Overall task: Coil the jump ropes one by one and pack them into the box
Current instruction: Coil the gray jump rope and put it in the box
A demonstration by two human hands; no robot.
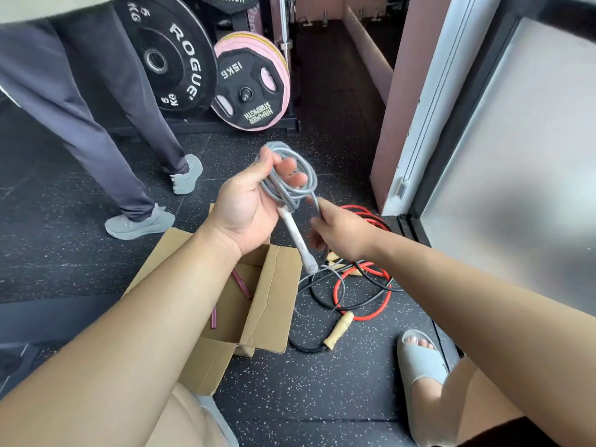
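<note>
**Grey rope nearly coiled, floor tangle waiting**

We start at the left, where a bystander's legs point(96, 124) stand beside the weight plates point(167, 59), no part of our job. Moving in, the box point(274, 301) sits open on the floor point(322, 398), and we spot 2 maroon pieces point(242, 284) inside, likely part of a rope already packed. That is our guess, because our own left forearm covers most of the interior.

Up at the centre, the left hand point(245, 208) has its fingers curled round the grey rope point(290, 179), gathered into several loops above the box. Its white handle point(296, 240) hangs down from the bundle. Just to the right, the right hand point(342, 233) pinches the loose run of that same rope. We judge it is bringing in the final stretch, so this 1 is close to done but not yet in the box.

Further right, the red rope point(361, 314) and the black rope point(371, 287) lie uncoiled in a heap, with a wooden handle point(338, 330) at the near edge. At least 2 remain.

We cannot count the heap exactly. The grey rope's other handle is out of sight, and the right fingertips are blurred.
</note>
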